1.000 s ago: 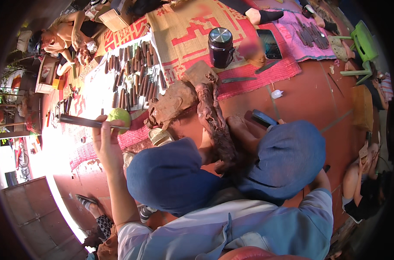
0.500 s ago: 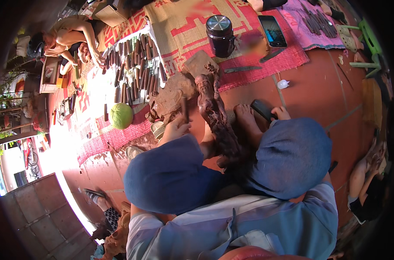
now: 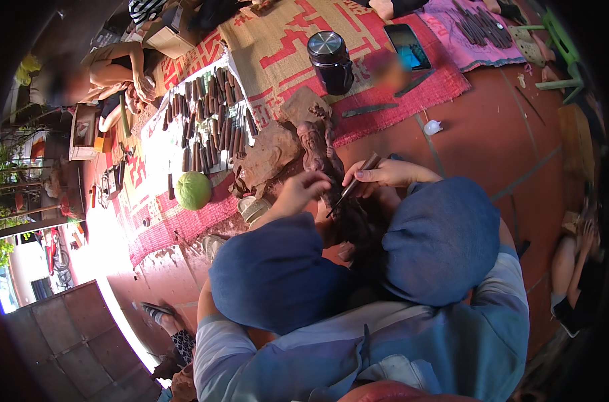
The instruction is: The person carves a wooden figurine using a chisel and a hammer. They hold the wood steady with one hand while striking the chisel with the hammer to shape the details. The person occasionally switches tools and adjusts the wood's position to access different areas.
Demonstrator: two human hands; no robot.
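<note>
A dark brown wooden carving of a bearded figure [image 3: 311, 144] leans between my knees, its head against a rough block of wood [image 3: 267, 157]. My right hand [image 3: 388, 175] pinches a carving chisel [image 3: 348, 191] with a brown handle. The chisel's thin metal shaft slants down and left over the figure's lower part. On the carving's left side is my left hand [image 3: 301, 193], its fingers loosely bent and nothing visible in them. Something dark, mostly hidden, shows just behind my right hand. My hands and knees cover much of the carving.
Many wooden-handled chisels [image 3: 214, 114] lie on a white cloth at left, near a round green fruit [image 3: 193, 190]. A dark flask [image 3: 330, 63] and a phone [image 3: 407, 48] stand or lie on the woven mat [image 3: 264, 40]. Another person [image 3: 110, 77] sits at far left.
The chisel has gone from my left hand to my right. My right hand has let go of the dark block-shaped tool and moved left over the carving; my left hand has moved right.
</note>
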